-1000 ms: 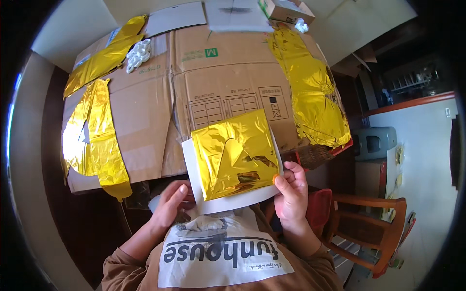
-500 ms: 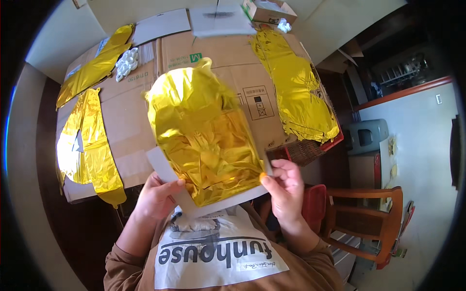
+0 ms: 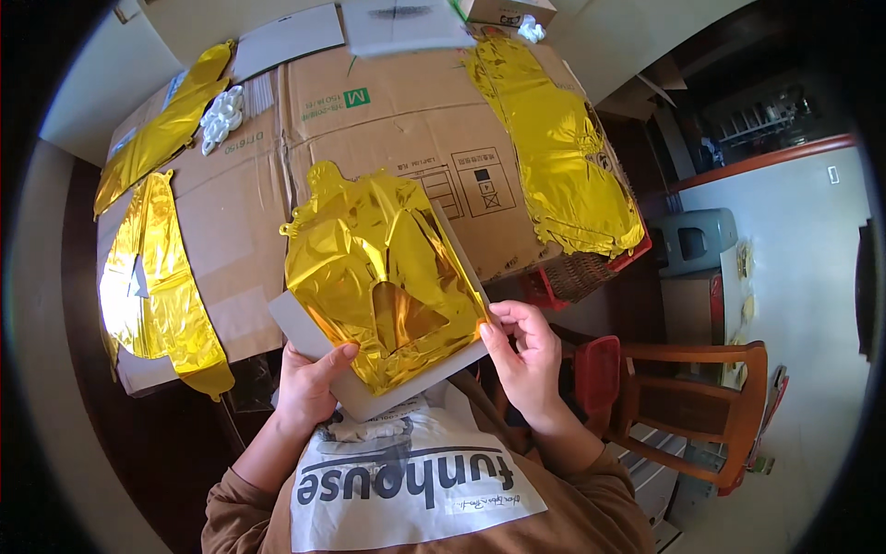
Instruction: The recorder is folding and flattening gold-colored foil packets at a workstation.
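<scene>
A flat gold foil balloon [image 3: 346, 235] lies over a grey-white cardboard sheet [image 3: 297, 325] in front of my body. Its far end, with small tabs, extends past the sheet above the big box. My left hand [image 3: 309, 380] grips the sheet's near left edge, thumb on top and fingers underneath. At the right edge, my right hand [image 3: 524, 355] pinches the sheet and the foil's border between thumb and fingers. A triangular opening or fold shows in the foil's near half.
More gold foil balloons lie on the flattened brown carton [image 3: 369, 125]: one at right [image 3: 558, 157], two at left [image 3: 161, 277]. White knotted loops [image 3: 222, 120] and a small box [image 3: 508, 11] sit farther back. A red-rimmed basket [image 3: 581, 277] and wooden chair [image 3: 692, 397] stand at right.
The foil's raised, puffed far end has sunk flatter and narrower, showing more of the sheet's right edge. My right hand has moved slightly left. Both hands keep their grip.
</scene>
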Motion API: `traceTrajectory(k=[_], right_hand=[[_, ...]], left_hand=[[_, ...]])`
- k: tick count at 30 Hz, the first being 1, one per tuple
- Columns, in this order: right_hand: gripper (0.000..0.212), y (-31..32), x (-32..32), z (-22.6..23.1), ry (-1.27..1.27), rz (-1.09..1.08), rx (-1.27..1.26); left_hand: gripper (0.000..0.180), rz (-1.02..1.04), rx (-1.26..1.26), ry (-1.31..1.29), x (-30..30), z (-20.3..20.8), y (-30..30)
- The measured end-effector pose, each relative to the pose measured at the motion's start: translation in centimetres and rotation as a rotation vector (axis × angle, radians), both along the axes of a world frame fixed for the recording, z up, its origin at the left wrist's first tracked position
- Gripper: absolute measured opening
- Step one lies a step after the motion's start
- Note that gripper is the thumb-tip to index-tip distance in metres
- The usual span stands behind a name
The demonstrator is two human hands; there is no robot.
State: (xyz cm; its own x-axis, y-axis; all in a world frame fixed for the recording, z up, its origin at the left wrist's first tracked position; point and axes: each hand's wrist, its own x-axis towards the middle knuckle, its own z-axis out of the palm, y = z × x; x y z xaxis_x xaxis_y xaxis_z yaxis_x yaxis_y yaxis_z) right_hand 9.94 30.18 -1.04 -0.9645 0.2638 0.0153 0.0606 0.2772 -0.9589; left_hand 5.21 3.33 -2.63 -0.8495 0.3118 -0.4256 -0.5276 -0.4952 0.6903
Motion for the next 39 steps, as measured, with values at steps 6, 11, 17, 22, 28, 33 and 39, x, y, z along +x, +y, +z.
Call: traceTrajectory(k=[6,11,17,22,28,33,39], right_hand=[[0.023,0.0,-1.2,0.0,-0.132,-0.027,-0.323],[0.021,0.5,-1.5,0.0,-0.224,-0.014,-0.439],[0.017,1.0,-1.5,-0.2,-0.271,-0.003,-0.442],[0.018,1.0,-1.8,0.0,-0.278,0.009,-0.407],[0.018,1.3,-1.8,-0.2,-0.338,0.018,-0.432],[0.021,1.3,-1.8,-0.8,-0.296,0.015,-0.456],[0.019,1.5,-1.7,-0.8,-0.3,0.03,-0.478]], left_hand=[[0.04,0.02,0.049,-0.007,0.2,-0.4,0.3],[0.04,-0.005,0.078,-0.009,0.2,-0.8,0.0],[0.041,-0.008,0.079,-0.007,0.1,-0.9,-0.1],[0.044,-0.022,0.085,0.003,-0.1,-0.6,-0.1],[0.047,-0.049,0.044,0.017,-0.3,-0.3,-0.3],[0.048,-0.05,0.068,0.013,-0.4,0.7,0.1],[0.048,-0.106,0.024,0.006,-0.1,1.7,0.0]])
